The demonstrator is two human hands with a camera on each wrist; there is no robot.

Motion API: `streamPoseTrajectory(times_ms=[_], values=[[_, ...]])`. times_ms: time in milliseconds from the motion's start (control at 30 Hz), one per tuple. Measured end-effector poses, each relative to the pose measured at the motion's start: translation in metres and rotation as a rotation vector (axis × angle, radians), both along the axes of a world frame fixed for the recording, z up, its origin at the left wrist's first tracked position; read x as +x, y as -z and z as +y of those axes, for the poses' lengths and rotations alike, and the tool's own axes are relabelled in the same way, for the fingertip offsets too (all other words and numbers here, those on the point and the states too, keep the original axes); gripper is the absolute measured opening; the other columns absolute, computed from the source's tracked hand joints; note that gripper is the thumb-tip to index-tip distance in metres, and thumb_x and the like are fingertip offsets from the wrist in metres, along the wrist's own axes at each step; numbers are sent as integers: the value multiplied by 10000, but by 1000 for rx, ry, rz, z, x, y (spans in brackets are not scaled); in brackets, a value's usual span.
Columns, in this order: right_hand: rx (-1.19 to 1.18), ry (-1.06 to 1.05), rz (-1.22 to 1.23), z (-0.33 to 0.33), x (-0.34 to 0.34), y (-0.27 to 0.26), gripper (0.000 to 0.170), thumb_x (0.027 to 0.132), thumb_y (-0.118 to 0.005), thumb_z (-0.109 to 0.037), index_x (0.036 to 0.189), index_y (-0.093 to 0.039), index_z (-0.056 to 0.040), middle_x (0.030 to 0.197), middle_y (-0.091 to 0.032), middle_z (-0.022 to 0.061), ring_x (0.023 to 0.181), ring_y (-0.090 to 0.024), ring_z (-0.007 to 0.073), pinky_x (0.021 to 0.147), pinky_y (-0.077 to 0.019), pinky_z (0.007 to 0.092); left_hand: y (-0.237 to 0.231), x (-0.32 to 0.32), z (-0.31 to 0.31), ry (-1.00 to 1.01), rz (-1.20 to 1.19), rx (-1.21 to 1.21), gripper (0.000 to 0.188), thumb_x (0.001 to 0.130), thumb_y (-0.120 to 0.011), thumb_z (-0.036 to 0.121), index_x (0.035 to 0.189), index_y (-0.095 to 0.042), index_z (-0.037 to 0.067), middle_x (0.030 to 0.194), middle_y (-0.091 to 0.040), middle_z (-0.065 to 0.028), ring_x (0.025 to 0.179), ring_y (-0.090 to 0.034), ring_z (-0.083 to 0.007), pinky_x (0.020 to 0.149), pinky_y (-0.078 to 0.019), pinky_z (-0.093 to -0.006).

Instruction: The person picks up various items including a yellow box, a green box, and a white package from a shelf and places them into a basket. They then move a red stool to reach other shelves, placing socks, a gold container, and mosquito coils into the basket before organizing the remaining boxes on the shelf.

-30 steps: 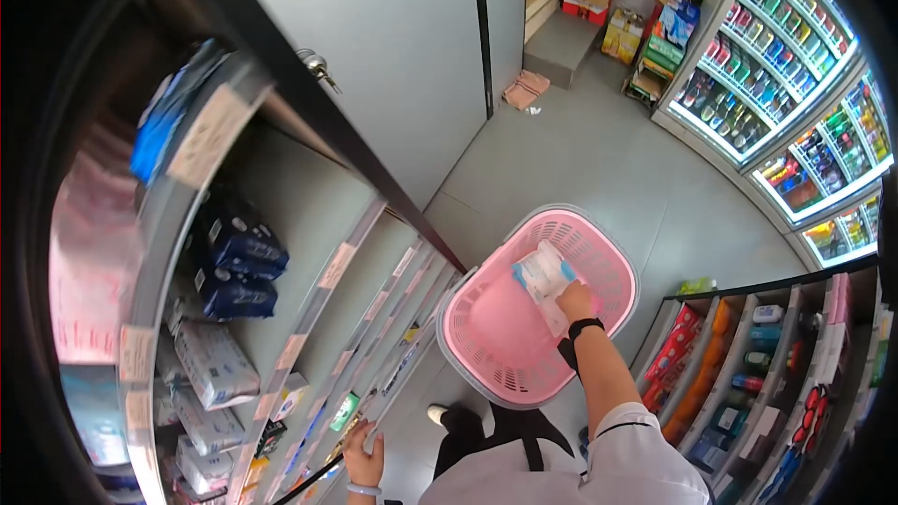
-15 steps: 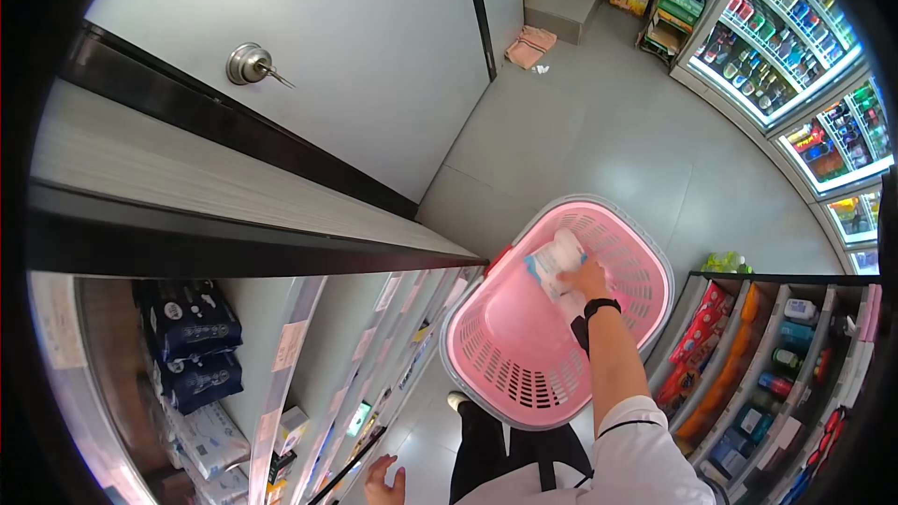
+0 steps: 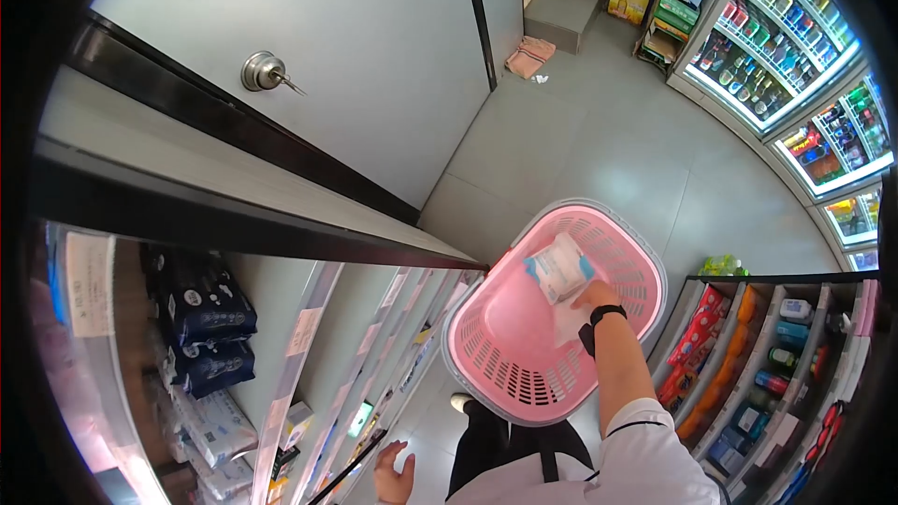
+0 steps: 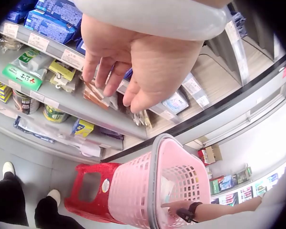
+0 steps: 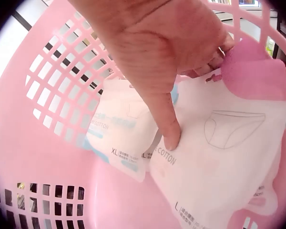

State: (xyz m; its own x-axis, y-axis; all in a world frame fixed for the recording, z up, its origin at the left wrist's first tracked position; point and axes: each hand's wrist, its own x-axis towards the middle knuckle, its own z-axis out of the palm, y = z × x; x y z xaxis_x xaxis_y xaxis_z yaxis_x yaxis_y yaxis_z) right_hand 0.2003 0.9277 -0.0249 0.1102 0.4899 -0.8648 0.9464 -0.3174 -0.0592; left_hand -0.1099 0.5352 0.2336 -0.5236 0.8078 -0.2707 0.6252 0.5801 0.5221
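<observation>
The right hand (image 5: 164, 59) pinches the pack (image 5: 221, 160), likely light and soft, suitably near its eleven o'clock edge (right wrist view); the left hand (image 4: 145, 62) hangs relaxed, empty.

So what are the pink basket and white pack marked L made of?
The pink basket looks like smooth, satiny moulded plastic, given its rigid slotted walls. The white pack seems matte flexible film, perhaps coated paper: its dull face curves softly.

On the white-and-pink package (image 5: 219, 162) one can read "COTTON" and "L". On the white-and-blue package (image 5: 117, 131) stand "COTTON" and "XL".
</observation>
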Motion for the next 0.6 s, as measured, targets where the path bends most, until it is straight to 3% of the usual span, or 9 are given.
streamPoseTrajectory(times_ms=[133,200,233,267,333,467,533,600], values=[[-12,-122,14,-13,-1,24,610,526,-825,-273,1061,-628,-60,1070,-624,150,1034,-582,301,860,-460,443,5,-7,-3,16,-32,43,266,732,-665,68,993,-625,34,1001,-630,-159,963,-595,-312,839,-471,-360],[222,-256,36,-33,3,48,417,602,-768,-223,970,-661,-60,1061,-627,153,1004,-596,298,847,-472,428,10,-7,-9,35,-29,62,267,735,-664,71,997,-623,35,1002,-629,-159,964,-595,-313,837,-471,-359],[235,-190,10,-41,-1,49,292,650,-700,-173,920,-672,-64,1051,-626,166,999,-594,306,830,-480,406,10,-7,-7,33,-55,80,270,729,-671,85,994,-630,49,1004,-626,-167,962,-591,-323,843,-466,-373],[245,-195,9,-40,-5,42,292,650,-700,-173,920,-672,-64,1051,-626,166,999,-594,306,830,-480,406,10,-7,-3,32,-77,101,272,723,-679,98,990,-637,64,1006,-623,-174,960,-587,-333,848,-461,-386],[15,-344,26,-38,-17,29,336,595,-756,-244,853,-680,-44,981,-631,186,913,-608,314,775,-489,366,10,-9,-1,75,-49,125,277,734,-673,105,1005,-631,66,1014,-621,-172,963,-584,-335,851,-460,-387],[35,-387,142,-45,-28,-31,287,627,-723,-223,846,-654,-52,887,-641,172,847,-617,309,723,-489,371,6,-11,-2,125,-86,172,282,749,-667,143,1015,-625,58,1024,-617,-168,982,-571,-338,863,-453,-388],[592,-343,436,-62,-28,-77,201,633,-660,-139,802,-621,-38,798,-636,177,790,-618,339,697,-485,416,6,-14,-3,137,-74,199,287,753,-666,155,1019,-623,56,1027,-616,-166,990,-566,-338,867,-449,-388],[659,-414,481,-74,-35,-129,178,664,-664,-159,774,-586,-43,746,-619,158,742,-607,341,663,-474,416,6,-16,-3,206,-69,218,319,758,-666,176,1045,-607,50,1039,-611,-163,997,-560,-341,879,-441,-391]])
